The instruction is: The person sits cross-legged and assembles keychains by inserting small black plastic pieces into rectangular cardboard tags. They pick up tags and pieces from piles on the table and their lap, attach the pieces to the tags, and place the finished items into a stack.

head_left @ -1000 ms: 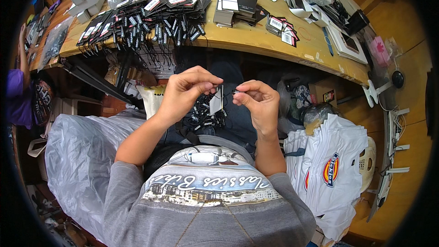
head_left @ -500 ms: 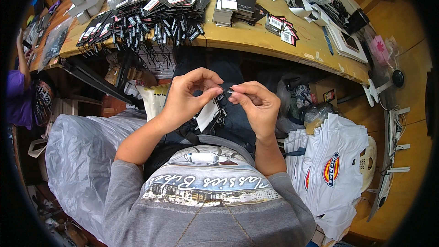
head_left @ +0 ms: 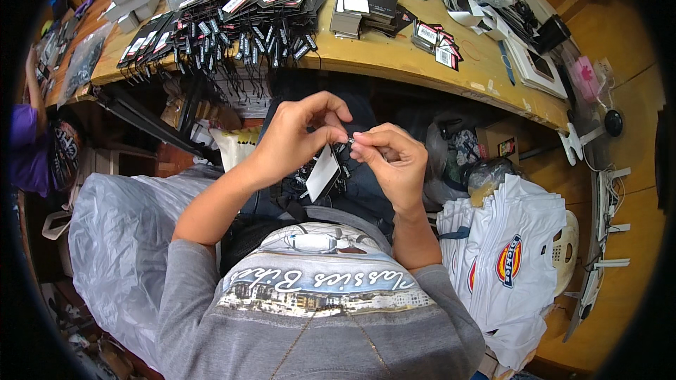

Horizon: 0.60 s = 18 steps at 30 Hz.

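Above my lap, both hands meet fingertip to fingertip. My left hand [head_left: 299, 137] is closed in a pinch, its thumb tip against one side of a small black string seal [head_left: 350, 140]. On the other side, the thumb and forefinger of my right hand [head_left: 396, 165] pinch the same little piece. Beneath my left fingers hangs a hang tag [head_left: 323, 175], its white face tilted toward me. Black cords and small dark seals bunch beside and behind it over my dark trousers; where the cord runs between my fingers is hidden.
A wooden table [head_left: 394, 69] lies ahead, with a heap of black corded tags [head_left: 232, 24], stacked cards [head_left: 350, 3] and a tag fan [head_left: 436, 43]. White folded shirts [head_left: 503, 246] are at right, grey plastic sheeting [head_left: 127, 239] at left. A person in purple [head_left: 28, 148] is far left.
My left hand has shifted slightly up, and its thumb now meets my right fingertips. The gap between the hands has closed. The white tag face shows more.
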### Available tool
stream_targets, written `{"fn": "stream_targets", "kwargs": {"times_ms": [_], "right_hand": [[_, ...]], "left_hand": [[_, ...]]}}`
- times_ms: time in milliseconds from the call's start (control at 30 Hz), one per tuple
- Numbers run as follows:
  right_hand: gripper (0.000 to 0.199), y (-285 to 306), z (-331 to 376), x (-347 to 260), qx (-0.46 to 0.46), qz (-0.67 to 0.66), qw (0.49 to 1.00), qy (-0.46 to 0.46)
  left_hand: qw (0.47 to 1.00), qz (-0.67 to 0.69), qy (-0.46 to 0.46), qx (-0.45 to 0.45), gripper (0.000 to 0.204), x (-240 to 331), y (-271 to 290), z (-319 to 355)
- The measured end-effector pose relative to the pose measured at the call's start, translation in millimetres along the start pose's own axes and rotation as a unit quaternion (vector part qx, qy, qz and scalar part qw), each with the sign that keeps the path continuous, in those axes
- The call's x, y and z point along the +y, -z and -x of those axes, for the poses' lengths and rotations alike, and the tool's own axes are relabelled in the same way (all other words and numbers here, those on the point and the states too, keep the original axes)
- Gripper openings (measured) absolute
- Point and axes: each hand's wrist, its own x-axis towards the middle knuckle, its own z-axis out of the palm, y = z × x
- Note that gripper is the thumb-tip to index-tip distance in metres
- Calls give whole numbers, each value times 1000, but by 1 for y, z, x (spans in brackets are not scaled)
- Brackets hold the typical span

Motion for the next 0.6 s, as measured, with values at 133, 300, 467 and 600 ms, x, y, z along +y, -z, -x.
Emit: {"fn": "stream_targets", "kwargs": {"times_ms": [133,300,467,600], "right_hand": [[16,0,-1,2,15,-92,990,-110],[11,9,-17,28,58,-212,965,-145],[12,19,-39,59,131,-274,937,-171],[14,16,-53,73,169,-231,941,-183]], "left_hand": [[985,155,71,-39,24,-10,4,-12],[930,348,106,-53,44,-48,-7,-23],[920,288,244,-109,31,-83,-6,-21],[915,291,279,-28,26,-93,-10,-28]]}}
